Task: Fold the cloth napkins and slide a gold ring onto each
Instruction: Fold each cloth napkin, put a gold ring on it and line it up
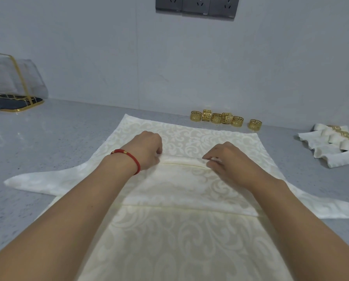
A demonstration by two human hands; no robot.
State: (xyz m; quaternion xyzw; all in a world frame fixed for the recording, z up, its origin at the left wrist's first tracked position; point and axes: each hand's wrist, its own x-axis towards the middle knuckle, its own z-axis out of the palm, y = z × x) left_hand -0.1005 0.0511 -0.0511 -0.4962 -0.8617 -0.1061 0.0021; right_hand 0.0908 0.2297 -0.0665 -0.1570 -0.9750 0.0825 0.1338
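Note:
A cream damask napkin (191,138) lies spread on the grey counter (47,142), its near part folded over towards the middle. My left hand (147,149), with a red cord on the wrist, pinches the folded edge at its left end. My right hand (228,161) pinches the same edge at its right end. Beyond the napkin, by the wall, stand several gold rings (226,118). At the far right lie several folded napkins (336,147) with gold rings on them.
A gold wire rack (17,98) with a dark base stands at the far left against the wall. Grey wall sockets (197,6) sit above. Another patterned cloth (179,246) lies under my forearms at the near edge.

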